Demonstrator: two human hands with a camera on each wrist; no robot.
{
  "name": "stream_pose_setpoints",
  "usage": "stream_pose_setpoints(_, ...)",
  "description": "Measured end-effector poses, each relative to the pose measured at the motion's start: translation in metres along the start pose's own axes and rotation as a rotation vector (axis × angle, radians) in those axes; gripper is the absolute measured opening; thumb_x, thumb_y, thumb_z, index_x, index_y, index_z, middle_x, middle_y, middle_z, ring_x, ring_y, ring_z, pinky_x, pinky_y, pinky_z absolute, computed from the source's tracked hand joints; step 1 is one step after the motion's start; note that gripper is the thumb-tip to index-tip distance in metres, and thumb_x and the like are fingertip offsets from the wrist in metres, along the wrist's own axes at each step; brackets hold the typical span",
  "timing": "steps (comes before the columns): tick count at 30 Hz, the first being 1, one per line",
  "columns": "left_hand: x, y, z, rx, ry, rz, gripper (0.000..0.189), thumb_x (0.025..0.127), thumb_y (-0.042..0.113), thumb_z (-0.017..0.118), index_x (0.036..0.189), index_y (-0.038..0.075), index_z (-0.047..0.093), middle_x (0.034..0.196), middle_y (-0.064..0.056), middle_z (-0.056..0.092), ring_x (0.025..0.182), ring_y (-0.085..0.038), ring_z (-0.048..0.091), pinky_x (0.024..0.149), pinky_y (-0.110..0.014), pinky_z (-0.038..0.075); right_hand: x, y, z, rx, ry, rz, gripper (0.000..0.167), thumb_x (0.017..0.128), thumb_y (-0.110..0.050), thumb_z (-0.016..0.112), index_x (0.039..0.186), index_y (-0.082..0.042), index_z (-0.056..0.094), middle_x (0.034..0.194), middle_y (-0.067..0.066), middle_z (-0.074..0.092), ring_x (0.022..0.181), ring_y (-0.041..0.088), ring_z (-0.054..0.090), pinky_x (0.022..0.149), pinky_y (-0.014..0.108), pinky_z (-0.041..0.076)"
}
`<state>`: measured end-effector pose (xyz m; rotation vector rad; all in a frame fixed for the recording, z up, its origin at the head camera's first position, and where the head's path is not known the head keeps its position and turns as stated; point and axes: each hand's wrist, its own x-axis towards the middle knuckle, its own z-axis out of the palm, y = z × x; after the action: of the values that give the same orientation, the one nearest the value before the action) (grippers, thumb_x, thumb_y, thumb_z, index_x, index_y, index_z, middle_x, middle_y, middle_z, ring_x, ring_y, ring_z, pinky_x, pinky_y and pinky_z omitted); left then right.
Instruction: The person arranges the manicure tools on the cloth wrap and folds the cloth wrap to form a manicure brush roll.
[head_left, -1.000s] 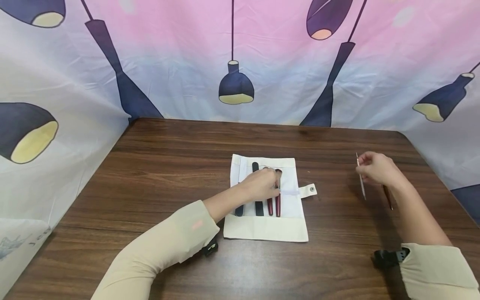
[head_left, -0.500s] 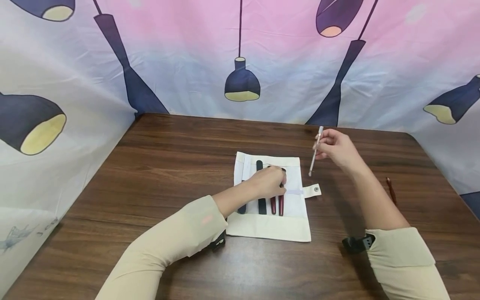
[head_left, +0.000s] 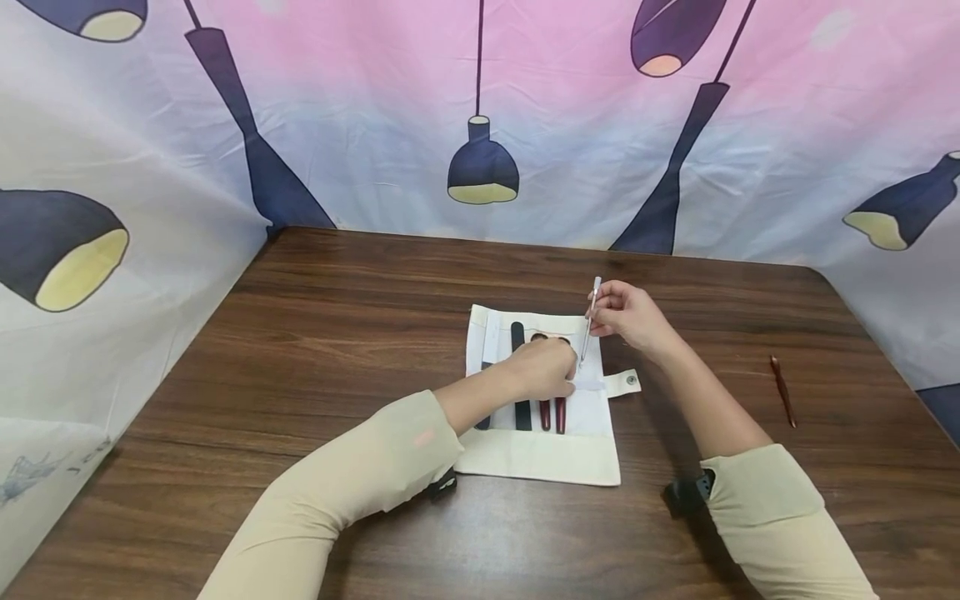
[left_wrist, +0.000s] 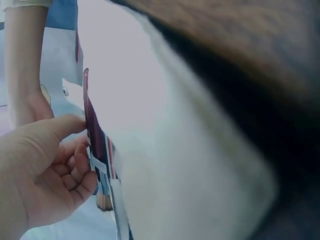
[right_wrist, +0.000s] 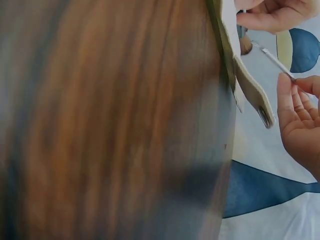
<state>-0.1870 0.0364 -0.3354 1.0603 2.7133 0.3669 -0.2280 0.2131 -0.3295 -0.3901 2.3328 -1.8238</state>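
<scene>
A cream fabric tool pouch point(head_left: 536, 458) lies unfolded at mid-table. Over its upper part, my left hand point(head_left: 542, 369) pinches the pale elastic band point(head_left: 592, 385) beside two red-handled brushes point(head_left: 561, 415), hiding their middles. In the left wrist view the thumb lies at a red handle point(left_wrist: 91, 117), with a tan bristle head point(left_wrist: 104, 202) below. My right hand point(head_left: 633, 323) pinches a slim silver stick tool point(head_left: 590, 315) between thumb and fingertips. That tool slants downward, its thin end close to the left fingertips and the band.
Black flat strips with rounded ends, such as this one point(head_left: 517, 336), sit in the pouch's left part. Its snap strap point(head_left: 622, 382) sticks out rightward. A slender reddish-brown tool point(head_left: 783, 392) lies on the table point(head_left: 360, 333) at right. A printed curtain point(head_left: 375, 150) hangs behind.
My right hand has carried the silver tool leftward from the table's right side to above the pouch, uncovering the reddish-brown tool. My left hand stays at the band.
</scene>
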Motion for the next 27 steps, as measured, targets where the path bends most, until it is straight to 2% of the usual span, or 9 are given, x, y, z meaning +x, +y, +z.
stream_pose_setpoints(8, 0.000, 0.003, 0.008, 0.040, 0.021, 0.003, 0.026, 0.082, 0.015, 0.065, 0.059, 0.014, 0.052, 0.055, 0.005, 0.045, 0.050, -0.007, 0.042, 0.043, -0.021, 0.033, 0.001, 0.006, 0.006, -0.009, -0.017, 0.037, 0.028, 0.087, 0.011, 0.046, 0.112, 0.019, 0.035, 0.078, 0.009, 0.056, 0.065, 0.011, 0.060, 0.063, 0.027, 0.053)
stream_pose_setpoints(11, -0.001, 0.005, 0.009, 0.074, 0.023, 0.008, 0.029, 0.082, 0.014, 0.064, 0.058, 0.014, 0.047, 0.059, 0.004, 0.043, 0.051, -0.008, 0.040, 0.042, -0.022, 0.031, 0.002, 0.007, 0.007, -0.025, -0.019, 0.053, 0.031, 0.088, 0.011, 0.045, 0.116, 0.016, 0.032, 0.079, 0.013, 0.056, 0.064, 0.013, 0.060, 0.063, 0.028, 0.053)
stream_pose_setpoints(15, -0.002, 0.005, 0.010, 0.094, 0.034, 0.021, 0.026, 0.082, 0.014, 0.063, 0.060, 0.014, 0.049, 0.064, 0.003, 0.045, 0.055, -0.009, 0.042, 0.043, -0.021, 0.032, 0.001, 0.008, 0.008, -0.060, -0.032, 0.078, 0.033, 0.089, 0.009, 0.045, 0.119, 0.014, 0.032, 0.081, 0.014, 0.057, 0.064, 0.014, 0.061, 0.063, 0.027, 0.053)
stream_pose_setpoints(23, -0.003, -0.001, 0.011, 0.007, 0.076, 0.044, 0.023, 0.091, 0.010, 0.053, 0.069, 0.010, 0.060, 0.065, 0.002, 0.051, 0.055, -0.009, 0.047, 0.046, -0.019, 0.036, 0.000, 0.011, 0.008, -0.061, -0.098, 0.125, 0.037, 0.089, 0.007, 0.047, 0.121, 0.014, 0.032, 0.084, 0.015, 0.057, 0.066, 0.015, 0.061, 0.064, 0.028, 0.052)
stream_pose_setpoints(27, -0.002, -0.001, 0.010, -0.009, 0.071, 0.045, 0.021, 0.088, 0.005, 0.055, 0.069, 0.010, 0.062, 0.067, 0.002, 0.053, 0.056, -0.010, 0.049, 0.047, -0.020, 0.038, 0.000, 0.012, 0.008, -0.040, -0.121, 0.155, 0.040, 0.088, 0.008, 0.046, 0.123, 0.015, 0.029, 0.084, 0.014, 0.056, 0.067, 0.016, 0.060, 0.065, 0.028, 0.052)
